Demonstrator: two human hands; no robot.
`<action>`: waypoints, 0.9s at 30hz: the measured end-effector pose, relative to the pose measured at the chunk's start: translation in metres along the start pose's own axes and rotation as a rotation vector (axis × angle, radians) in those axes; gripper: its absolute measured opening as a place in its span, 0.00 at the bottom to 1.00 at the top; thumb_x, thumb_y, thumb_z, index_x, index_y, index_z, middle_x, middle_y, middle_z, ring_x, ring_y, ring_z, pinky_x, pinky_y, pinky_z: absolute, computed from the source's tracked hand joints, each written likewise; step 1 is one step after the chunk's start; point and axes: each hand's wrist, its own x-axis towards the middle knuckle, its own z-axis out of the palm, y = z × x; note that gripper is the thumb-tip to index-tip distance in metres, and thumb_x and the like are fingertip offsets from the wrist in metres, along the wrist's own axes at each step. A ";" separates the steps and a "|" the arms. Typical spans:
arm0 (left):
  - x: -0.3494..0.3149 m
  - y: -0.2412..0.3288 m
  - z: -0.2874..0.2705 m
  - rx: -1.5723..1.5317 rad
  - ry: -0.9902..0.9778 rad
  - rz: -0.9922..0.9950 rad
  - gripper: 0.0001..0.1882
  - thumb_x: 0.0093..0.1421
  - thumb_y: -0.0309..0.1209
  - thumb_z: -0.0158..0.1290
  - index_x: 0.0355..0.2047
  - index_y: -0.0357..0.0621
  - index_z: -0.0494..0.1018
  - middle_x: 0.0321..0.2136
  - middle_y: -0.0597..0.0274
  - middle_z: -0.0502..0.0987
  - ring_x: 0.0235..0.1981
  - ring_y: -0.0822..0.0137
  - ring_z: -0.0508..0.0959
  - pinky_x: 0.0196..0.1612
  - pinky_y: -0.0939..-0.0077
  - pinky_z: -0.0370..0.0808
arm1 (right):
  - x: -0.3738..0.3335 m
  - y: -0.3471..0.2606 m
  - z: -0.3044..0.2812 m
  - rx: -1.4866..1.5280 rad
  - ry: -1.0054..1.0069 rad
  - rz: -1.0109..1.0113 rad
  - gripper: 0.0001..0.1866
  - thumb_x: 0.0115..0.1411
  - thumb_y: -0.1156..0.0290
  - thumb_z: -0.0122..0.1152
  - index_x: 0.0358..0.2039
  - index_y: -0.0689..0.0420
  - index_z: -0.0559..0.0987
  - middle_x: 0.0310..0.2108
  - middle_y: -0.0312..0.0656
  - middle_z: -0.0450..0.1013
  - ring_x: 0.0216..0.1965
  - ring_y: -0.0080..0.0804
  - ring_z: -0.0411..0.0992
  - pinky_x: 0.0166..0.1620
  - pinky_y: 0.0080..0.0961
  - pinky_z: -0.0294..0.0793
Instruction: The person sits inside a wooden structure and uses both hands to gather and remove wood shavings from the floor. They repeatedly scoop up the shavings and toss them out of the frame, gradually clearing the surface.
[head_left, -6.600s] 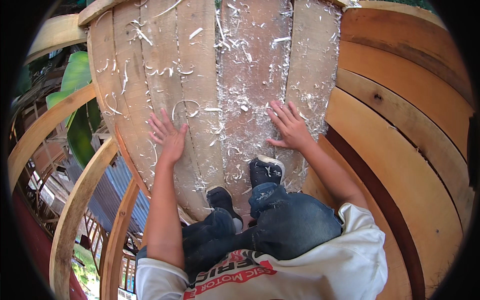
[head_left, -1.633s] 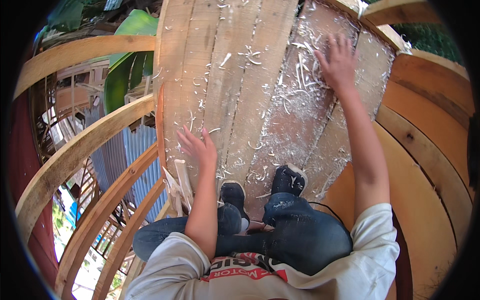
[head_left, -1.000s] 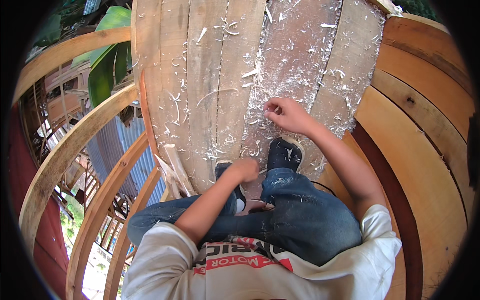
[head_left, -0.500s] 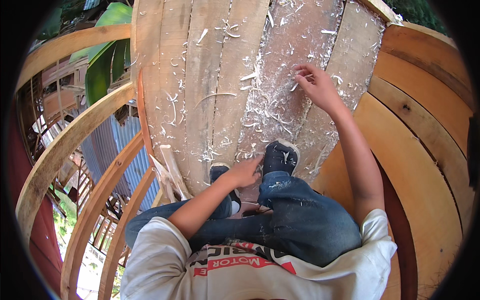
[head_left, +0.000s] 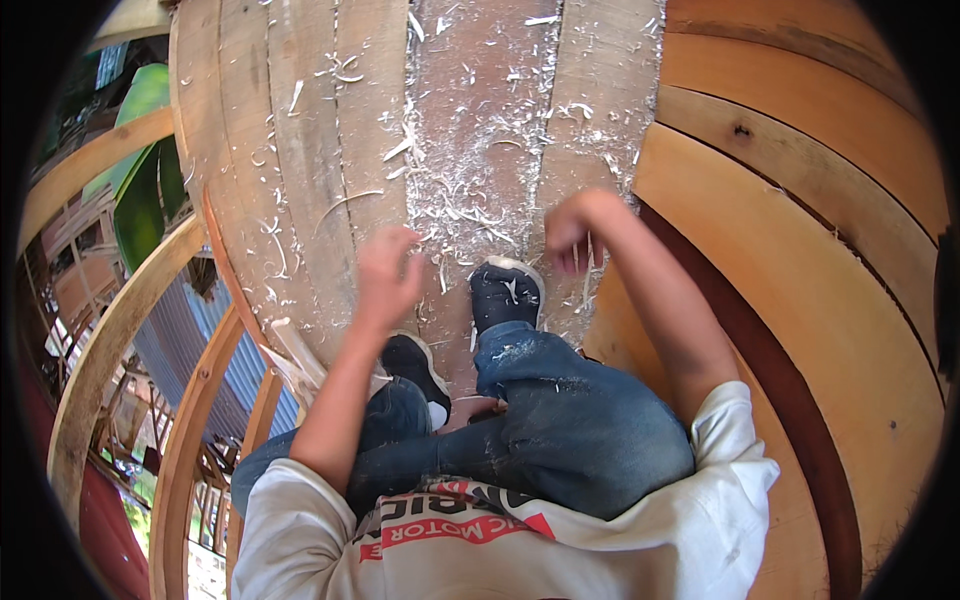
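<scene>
My left hand (head_left: 388, 278) is raised over the plank floor (head_left: 300, 150), just beyond my left shoe (head_left: 412, 365). Its thumb stands apart from the fingers, and nothing shows in it. At the right, my right hand (head_left: 578, 230) hangs from a bent wrist beside my right shoe (head_left: 507, 293). Its fingers point down and are smeared by motion, so I cannot see whether they hold anything. Pale curled wood shavings (head_left: 465, 215) and fine dust lie thickest on the reddish middle board, between and beyond my hands.
Split pale wood pieces (head_left: 297, 350) lie left of my left shoe. Curved timber ribs (head_left: 130, 310) run along the left side, with corrugated sheets (head_left: 205, 330) beyond them. Wide orange-brown planks (head_left: 780, 230) rise along the right. A large green leaf (head_left: 140, 200) hangs at the far left.
My left hand has lifted away from beside my right shoe, moving left and forward, and its fingers have spread. My right hand has drawn back toward me, its wrist now bent. The view has shifted right.
</scene>
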 end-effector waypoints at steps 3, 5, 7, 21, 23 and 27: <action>0.039 -0.040 -0.053 0.150 0.231 -0.093 0.14 0.57 0.27 0.56 0.45 0.41 0.73 0.51 0.48 0.70 0.55 0.48 0.69 0.59 0.56 0.64 | 0.083 0.030 0.056 -0.073 -0.358 0.153 0.21 0.55 0.66 0.62 0.50 0.55 0.79 0.53 0.46 0.75 0.50 0.40 0.75 0.55 0.40 0.74; 0.045 -0.068 -0.080 0.278 0.396 -0.148 0.19 0.60 0.31 0.55 0.51 0.41 0.69 0.58 0.47 0.65 0.61 0.48 0.64 0.62 0.55 0.60 | 0.083 0.030 0.078 -0.161 -0.266 0.332 0.23 0.57 0.59 0.63 0.52 0.54 0.78 0.52 0.43 0.75 0.49 0.36 0.76 0.53 0.40 0.75; 0.051 -0.092 -0.094 0.338 0.497 -0.162 0.24 0.63 0.38 0.54 0.57 0.42 0.66 0.62 0.46 0.59 0.64 0.47 0.60 0.65 0.53 0.56 | 0.083 0.042 0.080 -0.211 -0.129 0.248 0.24 0.55 0.56 0.65 0.50 0.54 0.80 0.52 0.45 0.76 0.49 0.37 0.76 0.53 0.38 0.75; 0.023 -0.158 -0.057 0.630 0.464 -0.195 0.39 0.63 0.57 0.44 0.68 0.48 0.55 0.70 0.49 0.51 0.72 0.51 0.47 0.70 0.45 0.39 | -0.025 -0.033 0.009 -0.520 1.680 -0.654 0.17 0.54 0.67 0.60 0.45 0.53 0.78 0.51 0.44 0.72 0.55 0.39 0.70 0.60 0.45 0.64; 0.027 -0.159 -0.056 0.634 0.479 -0.179 0.39 0.63 0.57 0.44 0.68 0.48 0.55 0.70 0.49 0.51 0.72 0.51 0.48 0.70 0.45 0.40 | 0.010 -0.035 0.025 -0.772 1.506 -0.776 0.22 0.55 0.65 0.61 0.52 0.50 0.75 0.60 0.45 0.66 0.63 0.41 0.62 0.67 0.45 0.55; 0.030 -0.153 -0.054 0.622 0.482 -0.176 0.38 0.64 0.57 0.42 0.68 0.48 0.55 0.69 0.48 0.52 0.71 0.50 0.49 0.70 0.45 0.41 | 0.063 -0.067 0.051 -1.035 1.168 -0.960 0.27 0.60 0.65 0.56 0.62 0.41 0.69 0.71 0.38 0.52 0.73 0.33 0.46 0.74 0.45 0.34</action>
